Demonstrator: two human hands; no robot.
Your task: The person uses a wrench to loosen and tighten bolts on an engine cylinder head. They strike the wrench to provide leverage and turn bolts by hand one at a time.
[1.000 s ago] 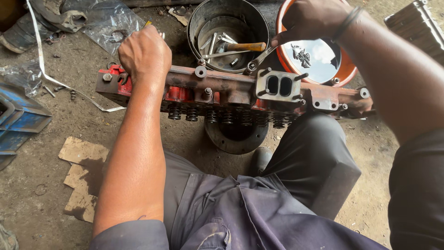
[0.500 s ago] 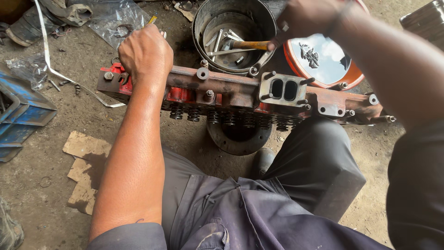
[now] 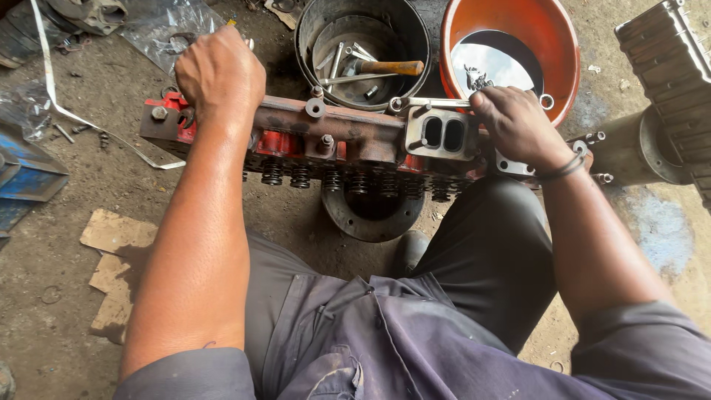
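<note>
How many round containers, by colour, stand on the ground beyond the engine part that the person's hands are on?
Dark grey metal bucket holding loose tools: 1
Orange plastic basin holding dark liquid: 1
Total: 2

Both stand just beyond the rusty red engine cylinder head, on which the left hand and right hand rest.

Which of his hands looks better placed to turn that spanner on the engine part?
Probably the right hand: it already grips the spanner atop the cylinder head. The left hand is fisted at the far end.
</note>
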